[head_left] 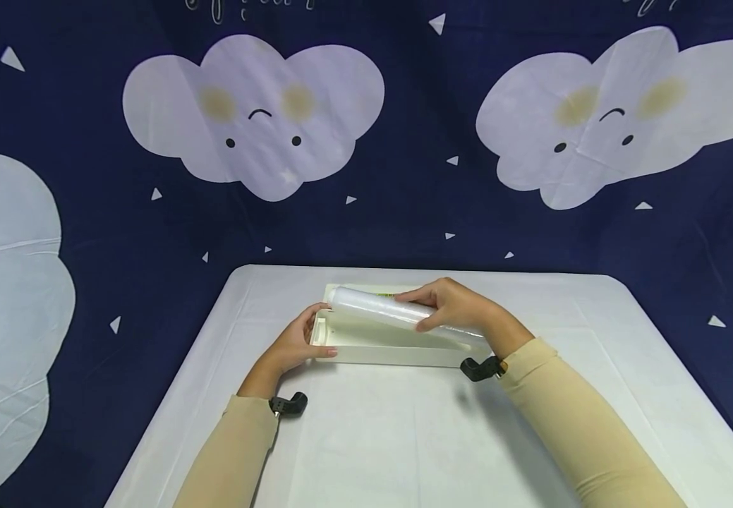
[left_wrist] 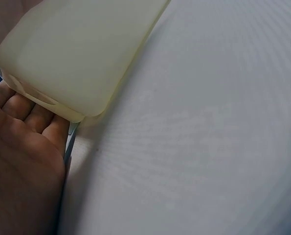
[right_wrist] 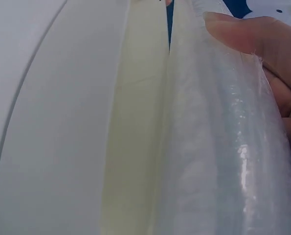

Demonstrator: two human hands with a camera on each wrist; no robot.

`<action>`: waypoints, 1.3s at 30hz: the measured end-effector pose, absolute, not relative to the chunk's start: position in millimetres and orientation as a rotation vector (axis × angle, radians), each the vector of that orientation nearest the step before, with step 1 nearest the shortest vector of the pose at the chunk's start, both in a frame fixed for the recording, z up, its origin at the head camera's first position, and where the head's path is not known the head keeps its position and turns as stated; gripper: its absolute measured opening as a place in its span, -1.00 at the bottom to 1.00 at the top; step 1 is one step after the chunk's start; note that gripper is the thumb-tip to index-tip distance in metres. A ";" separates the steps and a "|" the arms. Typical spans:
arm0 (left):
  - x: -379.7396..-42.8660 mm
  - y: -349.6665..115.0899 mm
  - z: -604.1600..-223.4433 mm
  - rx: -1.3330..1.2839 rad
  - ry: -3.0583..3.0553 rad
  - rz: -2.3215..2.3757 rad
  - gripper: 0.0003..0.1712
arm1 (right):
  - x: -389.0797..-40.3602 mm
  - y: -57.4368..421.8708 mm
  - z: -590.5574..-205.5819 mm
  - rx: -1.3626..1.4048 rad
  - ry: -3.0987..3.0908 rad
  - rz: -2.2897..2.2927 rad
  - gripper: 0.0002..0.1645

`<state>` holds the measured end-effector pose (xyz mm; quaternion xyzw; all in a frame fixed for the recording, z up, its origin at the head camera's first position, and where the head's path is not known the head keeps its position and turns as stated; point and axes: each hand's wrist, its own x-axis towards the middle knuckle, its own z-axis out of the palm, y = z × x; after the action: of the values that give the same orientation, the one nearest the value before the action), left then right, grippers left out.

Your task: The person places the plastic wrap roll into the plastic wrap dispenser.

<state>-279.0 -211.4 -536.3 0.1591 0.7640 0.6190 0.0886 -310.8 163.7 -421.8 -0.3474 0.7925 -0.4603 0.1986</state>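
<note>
A roll of clear plastic wrap (head_left: 372, 308) slants over a long cream box (head_left: 398, 355) on the table. My right hand (head_left: 458, 309) grips the roll around its middle, thumb on the near side. In the right wrist view the shiny film of the wrap (right_wrist: 223, 147) fills the right half, with the thumb pressed on it. My left hand (head_left: 296, 342) holds the box's left end, thumb at the front wall and fingers behind. The left wrist view shows the fingers under the end of the box (left_wrist: 81, 58). Inside the box, a pale end fitting (head_left: 320, 330) shows at the left.
A white cloth covers the table (head_left: 372, 437). Behind it hangs a dark blue curtain (head_left: 417, 212) printed with clouds and small triangles. Each wrist wears a black camera mount, one of them the left mount (head_left: 290, 403).
</note>
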 end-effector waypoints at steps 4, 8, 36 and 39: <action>-277.6 -211.5 -536.2 0.448 2.258 1.855 0.25 | -309.0 159.5 -424.0 -0.956 2.217 -1.258 -0.18; -277.3 -210.6 -536.1 0.447 2.272 1.854 0.28 | -308.3 155.5 -424.7 -0.966 2.237 -1.213 -0.17; -279.2 -210.3 -536.2 0.456 2.265 1.868 0.21 | -318.0 149.2 -433.7 -1.060 2.249 -1.086 -0.17; -278.9 -210.2 -536.3 0.467 2.264 1.869 0.20 | -319.3 148.7 -434.3 -1.078 2.244 -1.084 -0.17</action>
<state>-278.9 -210.2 -536.3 0.1564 0.7588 0.6266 0.0845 -319.3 148.7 -434.3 -0.3880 0.8077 -0.3901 0.2119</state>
